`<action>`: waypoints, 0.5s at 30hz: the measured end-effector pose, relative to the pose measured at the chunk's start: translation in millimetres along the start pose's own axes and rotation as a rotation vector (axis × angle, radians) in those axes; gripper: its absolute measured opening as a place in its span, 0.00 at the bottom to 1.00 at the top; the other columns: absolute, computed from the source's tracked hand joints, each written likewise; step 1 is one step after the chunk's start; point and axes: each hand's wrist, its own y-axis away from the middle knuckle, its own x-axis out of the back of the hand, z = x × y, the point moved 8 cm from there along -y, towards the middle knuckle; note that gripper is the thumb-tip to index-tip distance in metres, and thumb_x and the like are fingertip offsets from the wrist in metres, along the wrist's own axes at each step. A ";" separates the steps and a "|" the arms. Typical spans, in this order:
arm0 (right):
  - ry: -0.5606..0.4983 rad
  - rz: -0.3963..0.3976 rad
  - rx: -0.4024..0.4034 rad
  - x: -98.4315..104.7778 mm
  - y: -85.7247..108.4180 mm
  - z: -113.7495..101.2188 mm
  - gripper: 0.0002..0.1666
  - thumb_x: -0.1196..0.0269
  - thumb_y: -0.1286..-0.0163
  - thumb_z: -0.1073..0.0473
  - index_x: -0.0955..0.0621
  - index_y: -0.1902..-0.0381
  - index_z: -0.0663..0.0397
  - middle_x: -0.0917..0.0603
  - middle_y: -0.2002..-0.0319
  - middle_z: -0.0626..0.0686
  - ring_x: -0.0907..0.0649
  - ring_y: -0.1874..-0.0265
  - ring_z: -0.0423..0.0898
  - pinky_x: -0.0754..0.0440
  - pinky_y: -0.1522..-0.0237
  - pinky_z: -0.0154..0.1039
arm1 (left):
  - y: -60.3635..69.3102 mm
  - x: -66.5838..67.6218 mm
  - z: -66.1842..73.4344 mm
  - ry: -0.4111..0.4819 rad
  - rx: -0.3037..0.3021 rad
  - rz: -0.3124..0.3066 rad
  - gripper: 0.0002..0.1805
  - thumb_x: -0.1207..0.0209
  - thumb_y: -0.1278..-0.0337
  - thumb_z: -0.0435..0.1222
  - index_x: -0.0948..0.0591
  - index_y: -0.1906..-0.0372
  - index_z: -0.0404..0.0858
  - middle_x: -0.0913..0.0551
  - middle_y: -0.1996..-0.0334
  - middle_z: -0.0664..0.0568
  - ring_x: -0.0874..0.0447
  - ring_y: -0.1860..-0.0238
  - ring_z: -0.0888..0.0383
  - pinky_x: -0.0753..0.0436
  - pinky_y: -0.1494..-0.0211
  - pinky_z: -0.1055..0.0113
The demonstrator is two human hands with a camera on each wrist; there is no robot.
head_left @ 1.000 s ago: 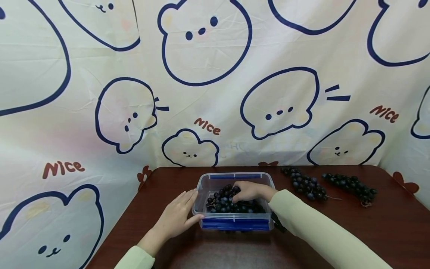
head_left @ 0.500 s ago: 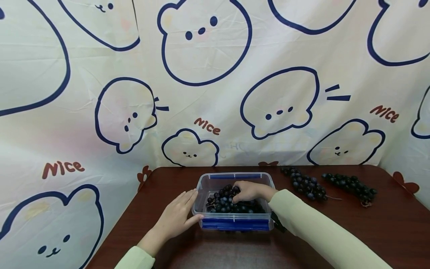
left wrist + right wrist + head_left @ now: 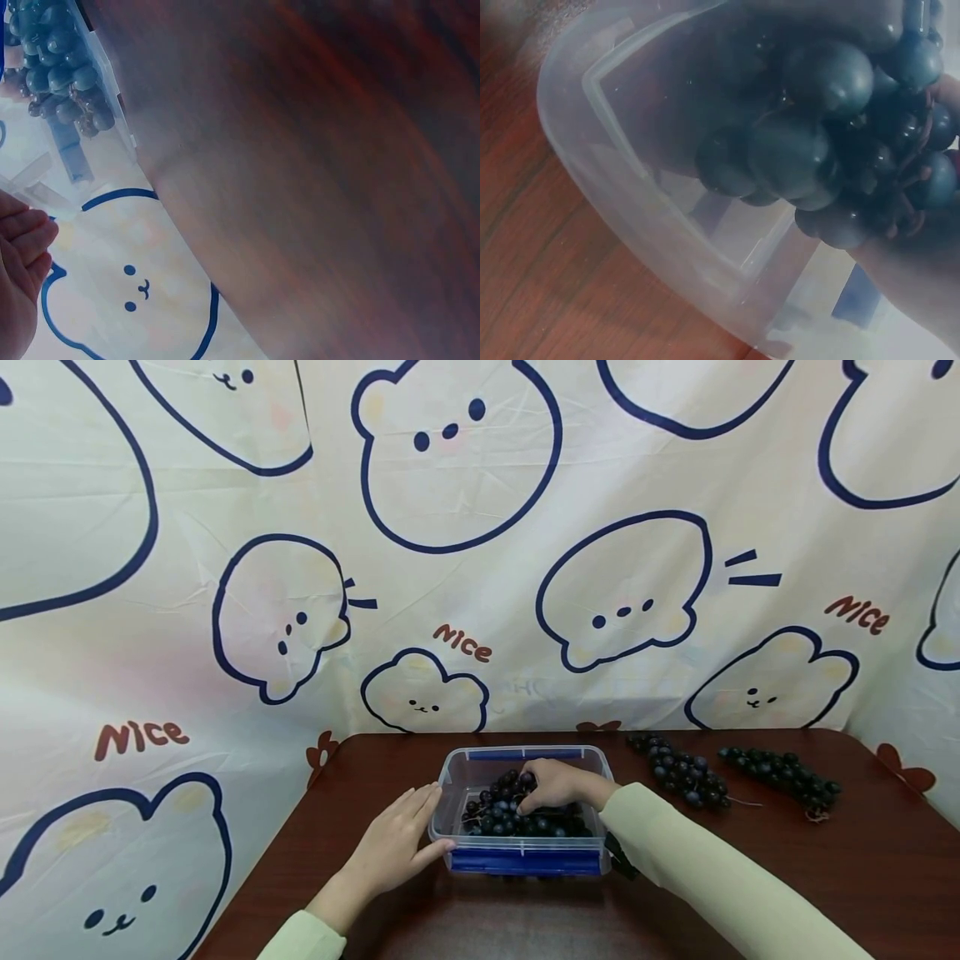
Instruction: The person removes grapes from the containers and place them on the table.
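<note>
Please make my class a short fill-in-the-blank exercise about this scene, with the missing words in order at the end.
1. The hand reaching inside the box is the person's ____ one.
2. The colour of the latch on the near side of the box is ____.
3. At the far right of the table, ____ bunches of grapes lie outside the box.
4. The red word printed on the backdrop is ____.

Missing words: right; blue; two; Nice.

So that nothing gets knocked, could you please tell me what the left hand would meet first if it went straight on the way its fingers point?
The left hand would probably meet the left side of the plastic box first; its fingertips lie right beside it, though exact contact is unclear.
</note>
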 end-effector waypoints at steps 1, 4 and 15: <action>-0.004 0.003 -0.002 0.5 0.2 -0.3 0.40 0.28 0.42 0.50 0.29 0.36 0.59 0.27 0.39 0.57 0.25 0.43 0.53 0.24 0.46 0.52 | 0.0 -0.1 0.0 0.001 -0.003 0.002 0.42 0.47 0.37 0.61 0.28 0.35 0.28 0.28 0.36 0.39 0.31 0.34 0.48 0.36 0.31 0.53; -0.021 0.003 -0.006 1.8 1.4 -1.6 0.40 0.27 0.43 0.51 0.28 0.37 0.58 0.27 0.39 0.57 0.25 0.44 0.53 0.24 0.46 0.52 | -0.1 -0.4 0.1 0.005 -0.008 0.005 0.42 0.47 0.37 0.61 0.28 0.36 0.27 0.28 0.36 0.39 0.31 0.35 0.47 0.35 0.31 0.53; -0.062 -0.016 0.017 5.3 0.6 -4.3 0.38 0.27 0.43 0.52 0.28 0.38 0.59 0.25 0.42 0.56 0.24 0.46 0.51 0.24 0.47 0.51 | 0.6 -0.6 0.4 0.005 -0.006 0.002 0.42 0.46 0.38 0.60 0.28 0.35 0.28 0.28 0.36 0.39 0.31 0.34 0.48 0.34 0.31 0.52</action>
